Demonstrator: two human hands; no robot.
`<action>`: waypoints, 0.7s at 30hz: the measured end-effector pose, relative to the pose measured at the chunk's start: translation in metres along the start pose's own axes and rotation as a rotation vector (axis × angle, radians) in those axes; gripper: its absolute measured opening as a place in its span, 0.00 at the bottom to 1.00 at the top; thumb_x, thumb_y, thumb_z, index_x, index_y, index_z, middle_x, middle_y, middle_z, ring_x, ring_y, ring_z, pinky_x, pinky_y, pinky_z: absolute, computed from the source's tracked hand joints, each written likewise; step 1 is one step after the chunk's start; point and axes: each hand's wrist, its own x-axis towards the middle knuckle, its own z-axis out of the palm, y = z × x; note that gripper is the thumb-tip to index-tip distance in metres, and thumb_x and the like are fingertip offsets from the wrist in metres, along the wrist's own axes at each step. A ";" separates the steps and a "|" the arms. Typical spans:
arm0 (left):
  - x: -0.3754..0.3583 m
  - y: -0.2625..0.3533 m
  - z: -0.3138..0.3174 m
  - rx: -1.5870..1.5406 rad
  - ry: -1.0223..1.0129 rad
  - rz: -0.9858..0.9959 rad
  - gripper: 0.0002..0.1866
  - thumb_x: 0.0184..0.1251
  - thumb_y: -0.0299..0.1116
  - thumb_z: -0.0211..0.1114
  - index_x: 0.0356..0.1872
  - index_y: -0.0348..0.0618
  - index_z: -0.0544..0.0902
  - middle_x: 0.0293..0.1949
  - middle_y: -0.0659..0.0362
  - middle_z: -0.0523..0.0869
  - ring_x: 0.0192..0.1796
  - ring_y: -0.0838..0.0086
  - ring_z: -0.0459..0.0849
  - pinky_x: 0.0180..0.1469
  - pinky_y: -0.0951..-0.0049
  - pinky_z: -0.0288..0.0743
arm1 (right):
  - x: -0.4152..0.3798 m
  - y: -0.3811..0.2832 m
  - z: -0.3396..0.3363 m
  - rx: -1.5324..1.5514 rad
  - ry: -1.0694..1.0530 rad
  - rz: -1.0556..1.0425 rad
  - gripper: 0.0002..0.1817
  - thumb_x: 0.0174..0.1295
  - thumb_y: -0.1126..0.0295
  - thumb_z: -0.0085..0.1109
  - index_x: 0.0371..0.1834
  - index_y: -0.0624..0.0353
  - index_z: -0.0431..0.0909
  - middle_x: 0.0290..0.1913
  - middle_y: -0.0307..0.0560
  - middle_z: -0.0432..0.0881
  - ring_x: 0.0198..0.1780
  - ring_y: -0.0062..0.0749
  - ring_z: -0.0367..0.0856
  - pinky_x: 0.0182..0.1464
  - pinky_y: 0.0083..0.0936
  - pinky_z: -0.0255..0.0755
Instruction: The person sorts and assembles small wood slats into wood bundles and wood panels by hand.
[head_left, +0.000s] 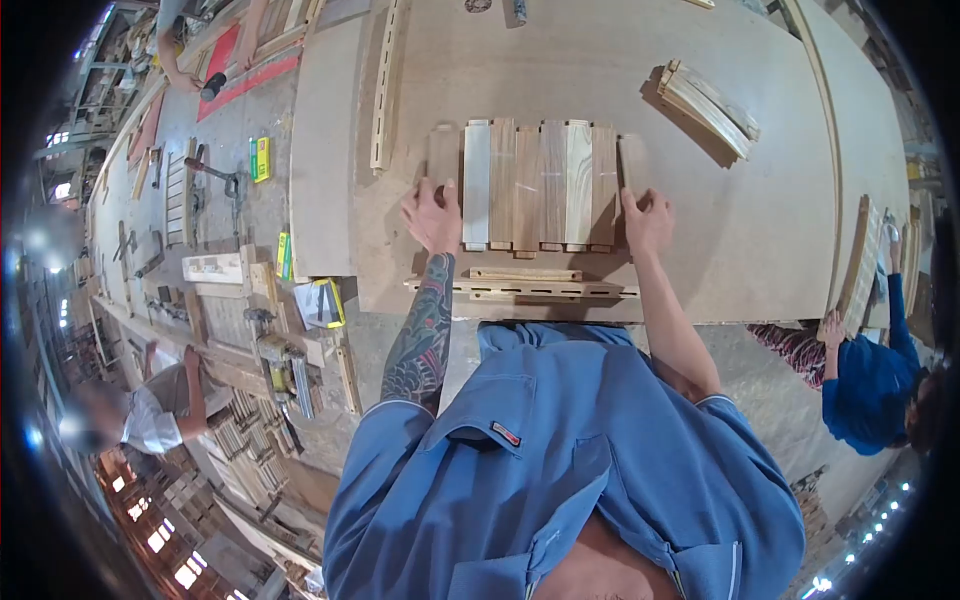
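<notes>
A row of several wooden slats [540, 190] lies side by side on the board-topped table, their grain and tone varying from pale to brown. At the row's left, my left hand [432, 218] has thumb and fingers closed about the near end of a separate slat [441, 150], slightly blurred. My right hand [649, 222] pinches another slat [630, 162] at the row's right end, a small gap from the row. Closer to my body lie a slotted wooden rail [540, 290] and a shorter strip [525, 274].
A stack of slats [705, 108] lies at the right, and a long slotted rail [388, 85] at the left. Co-workers are at both sides; one at the right holds a slatted panel [860, 260]. A clamp [215, 175] rests on the left bench.
</notes>
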 end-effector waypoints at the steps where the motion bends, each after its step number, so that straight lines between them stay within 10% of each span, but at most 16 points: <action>1: 0.002 0.001 0.006 0.038 -0.010 0.037 0.28 0.64 0.46 0.67 0.61 0.40 0.80 0.55 0.44 0.79 0.60 0.49 0.74 0.65 0.53 0.67 | 0.002 0.000 0.002 0.031 -0.187 -0.060 0.27 0.59 0.47 0.66 0.47 0.60 0.81 0.46 0.55 0.80 0.54 0.49 0.77 0.56 0.42 0.71; 7: 0.024 -0.010 -0.005 -0.016 -0.123 0.024 0.22 0.67 0.42 0.64 0.58 0.42 0.83 0.47 0.45 0.86 0.51 0.53 0.83 0.56 0.57 0.76 | 0.033 0.000 -0.008 0.050 -0.430 -0.154 0.23 0.60 0.52 0.65 0.46 0.61 0.80 0.48 0.57 0.81 0.52 0.53 0.78 0.54 0.46 0.71; 9: 0.045 -0.036 0.005 -0.363 -0.314 -0.107 0.22 0.70 0.35 0.68 0.59 0.33 0.81 0.44 0.56 0.90 0.43 0.74 0.87 0.47 0.71 0.80 | 0.041 -0.007 -0.034 0.169 -0.728 -0.077 0.27 0.60 0.53 0.65 0.57 0.61 0.78 0.57 0.63 0.80 0.52 0.53 0.81 0.53 0.44 0.75; 12: 0.052 -0.012 -0.035 -0.550 -0.513 -0.137 0.21 0.68 0.34 0.69 0.60 0.36 0.82 0.47 0.57 0.90 0.45 0.76 0.87 0.47 0.74 0.79 | 0.025 -0.005 -0.016 0.172 -0.324 -0.395 0.34 0.60 0.52 0.67 0.65 0.61 0.75 0.61 0.60 0.79 0.53 0.48 0.83 0.54 0.38 0.77; 18: 0.009 0.042 -0.150 -0.792 -0.832 0.061 0.21 0.70 0.35 0.70 0.60 0.39 0.83 0.48 0.61 0.89 0.46 0.82 0.84 0.48 0.80 0.77 | -0.094 -0.143 -0.022 0.816 -1.362 -0.434 0.35 0.61 0.57 0.73 0.67 0.64 0.73 0.52 0.55 0.84 0.51 0.30 0.83 0.53 0.29 0.78; 21: 0.008 0.004 -0.188 -0.795 -0.634 0.087 0.18 0.72 0.35 0.68 0.60 0.41 0.84 0.48 0.63 0.88 0.48 0.82 0.83 0.52 0.79 0.76 | -0.133 -0.147 0.029 0.760 -1.315 -0.525 0.26 0.63 0.59 0.71 0.58 0.67 0.80 0.43 0.50 0.87 0.44 0.27 0.84 0.48 0.27 0.78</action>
